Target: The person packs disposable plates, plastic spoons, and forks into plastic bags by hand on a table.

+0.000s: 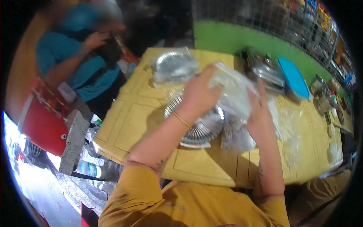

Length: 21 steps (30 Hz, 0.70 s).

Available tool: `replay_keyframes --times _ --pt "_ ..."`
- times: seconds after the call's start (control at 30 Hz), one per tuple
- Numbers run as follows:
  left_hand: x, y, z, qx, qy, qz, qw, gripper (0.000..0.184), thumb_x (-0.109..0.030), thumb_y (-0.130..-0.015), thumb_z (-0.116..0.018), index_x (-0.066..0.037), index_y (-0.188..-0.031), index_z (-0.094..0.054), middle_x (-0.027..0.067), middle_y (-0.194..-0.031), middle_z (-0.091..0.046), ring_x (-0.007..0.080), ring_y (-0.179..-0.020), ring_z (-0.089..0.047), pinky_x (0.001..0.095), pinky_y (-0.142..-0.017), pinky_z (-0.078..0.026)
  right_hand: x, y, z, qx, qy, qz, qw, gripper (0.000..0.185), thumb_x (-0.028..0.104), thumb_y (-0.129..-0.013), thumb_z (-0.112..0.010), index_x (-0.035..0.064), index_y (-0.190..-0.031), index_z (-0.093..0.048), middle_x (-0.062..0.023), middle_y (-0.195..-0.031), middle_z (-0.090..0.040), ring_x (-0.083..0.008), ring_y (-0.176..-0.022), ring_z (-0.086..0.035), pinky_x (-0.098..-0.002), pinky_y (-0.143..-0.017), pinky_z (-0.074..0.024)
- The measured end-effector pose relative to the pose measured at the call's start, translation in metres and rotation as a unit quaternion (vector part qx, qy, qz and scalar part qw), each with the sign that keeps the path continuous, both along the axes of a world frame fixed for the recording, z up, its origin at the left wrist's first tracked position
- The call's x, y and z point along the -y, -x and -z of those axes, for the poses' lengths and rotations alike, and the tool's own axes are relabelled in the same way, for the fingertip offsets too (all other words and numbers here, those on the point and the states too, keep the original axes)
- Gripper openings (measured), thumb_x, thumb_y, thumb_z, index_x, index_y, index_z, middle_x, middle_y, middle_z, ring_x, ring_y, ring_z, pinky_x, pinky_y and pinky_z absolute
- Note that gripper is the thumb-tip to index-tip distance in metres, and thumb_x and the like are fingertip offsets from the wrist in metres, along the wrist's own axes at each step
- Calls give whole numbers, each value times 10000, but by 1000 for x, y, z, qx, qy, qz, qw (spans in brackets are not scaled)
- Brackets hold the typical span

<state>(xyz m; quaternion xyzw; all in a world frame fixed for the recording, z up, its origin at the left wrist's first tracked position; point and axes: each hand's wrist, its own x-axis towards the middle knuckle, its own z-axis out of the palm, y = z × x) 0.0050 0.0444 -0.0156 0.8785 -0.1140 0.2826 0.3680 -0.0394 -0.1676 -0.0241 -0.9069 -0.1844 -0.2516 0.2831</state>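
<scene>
A clear plastic bag [232,85] is stretched between my two hands above the table. My left hand [200,96], a thin bangle at its wrist, grips the bag's upper left edge with bent fingers. At the bag's right edge is my right hand [261,117], its fingers pointing up and blurred, with the bag's edge seemingly caught between them. Beneath my left forearm lies a shiny silver fluted plate [211,130], partly hidden. Clear plastic packets [240,138] sit beside it, and what look like fork tines show through one.
Another wrapped pack of silver plates [176,66] lies at the back left of the yellow-covered table [128,130]. Clear containers [266,75] and a blue lid [293,77] stand back right. Loose plastic [293,132] lies right. A person in blue [94,75] is beyond a red chair [45,117].
</scene>
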Motion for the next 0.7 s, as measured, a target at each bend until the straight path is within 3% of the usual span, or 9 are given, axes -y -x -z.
replay_keyframes --times 0.1,0.17,0.2,0.23,0.33,0.4,0.5,0.6,0.7 --pt "-16 9 -29 -81 -52 88 991 427 -245 -822 -729 -58 -1197 -645 147 -1144 -648 266 -986 -625 338 -911 -492 16 -24 24 76 5 -4 997 673 -97 -762 -536 74 -1410 -468 -197 -1498 -377 -358 -1042 -594 -384 -793 -532" --pt "-27 5 -29 -33 101 125 986 357 -230 -803 -750 -52 -1104 -682 153 -1064 -648 287 -906 -627 354 -860 -505 24 -28 22 -21 -125 -21 992 625 -45 -803 -574 49 -1411 -460 -170 -1428 -457 -315 -851 -680 -372 -673 -563" --pt "-35 3 -30 -7 175 142 974 322 -223 -793 -761 -48 -1057 -700 156 -1024 -648 298 -866 -627 362 -834 -511 25 -22 6 -168 -250 -37 953 607 -24 -828 -579 50 -1417 -456 -157 -1378 -501 -284 -818 -682 -360 -652 -564" --pt "-45 3 -31 -6 144 106 984 322 -216 -796 -760 -46 -1062 -696 157 -1027 -648 293 -871 -634 364 -826 -514 26 -19 -2 -308 -366 -53 877 589 -3 -852 -585 52 -1423 -452 -144 -1328 -545 -252 -785 -684 -349 -630 -565" --pt "-83 -7 -11 -4 -7 4 1000 313 -191 -808 -756 -33 -1067 -682 155 -1023 -653 266 -898 -655 360 -800 -523 38 -26 -1 -328 -510 -143 782 557 49 -891 -590 26 -1428 -441 -95 -1159 -611 -186 -718 -662 -317 -592 -557" --pt "-113 -18 32 -11 -189 -59 980 296 -168 -823 -750 -14 -1063 -668 143 -1003 -662 236 -931 -666 346 -778 -529 33 -21 -7 -314 -540 -146 767 564 61 -874 -592 34 -1420 -454 -95 -1131 -616 -209 -714 -653 -307 -584 -550" --pt "-129 12 52 -136 -266 -77 951 304 -120 -815 -756 9 -1067 -646 140 -966 -677 225 -896 -687 321 -715 -534 35 -24 -6 -327 -580 -167 727 567 70 -866 -595 34 -1416 -459 -100 -1129 -615 -225 -718 -654 -293 -583 -548" --pt "-142 27 76 -303 123 2 945 366 -82 -774 -770 31 -1091 -627 146 -907 -690 212 -781 -694 305 -671 -527 36 -25 -4 -334 -600 -188 702 556 62 -873 -585 28 -1413 -458 -98 -1121 -613 -230 -735 -663 -289 -593 -553" --pt "-146 32 72 -332 183 8 925 330 -56 -757 -764 36 -1051 -646 132 -837 -693 179 -691 -680 290 -640 -519 37 -25 -1 -334 -610 -200 690 541 45 -883 -567 22 -1412 -454 -88 -1084 -615 -231 -762 -672 -287 -599 -555"
